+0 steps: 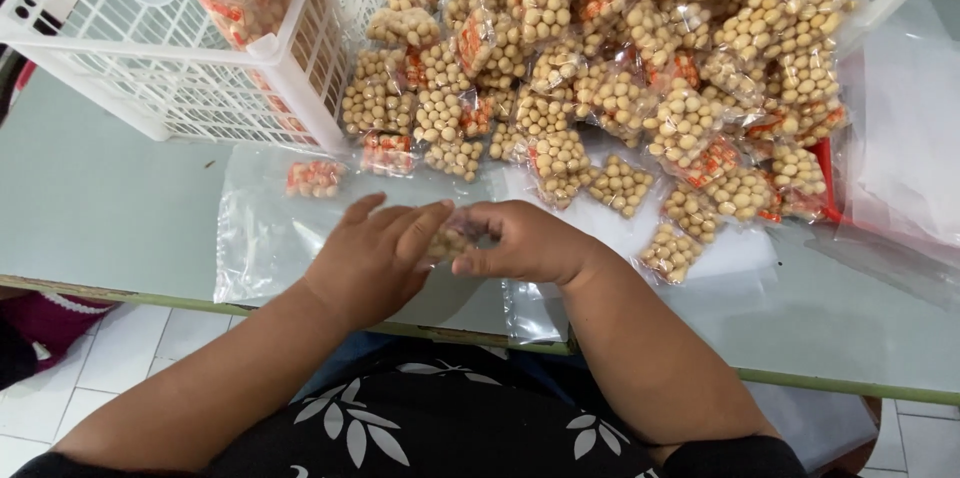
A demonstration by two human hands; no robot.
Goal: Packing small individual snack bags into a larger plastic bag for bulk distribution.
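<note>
Near the front edge of the worktop (100, 198), the left hand (375, 253) and the right hand (525, 243) met over a small packet (452, 236) of round tan snack balls. Both hands held it: the left hand's grip was narrow, with fingers curled over one end, and the right hand's grip pinched the other end tight. The packet looked blurry, so I could not tell how its seal stood. It was just above a flat clear bag (265, 228) that lay by the front edge. A big heap of packets (620, 68) filled the far right part of the worktop, and a white basket (180, 78) with more packets stood tipped at the far left corner. I think the packet could slip, because the plastic looked smooth and only fingertips held it. If it slipped it might fall over the front edge to the floor, since the hands were so close to that edge. A hard squeeze might crush the little balls or pop the packet. An elbow might also drag the clear bag off the worktop, because part of it hung past the edge.
</note>
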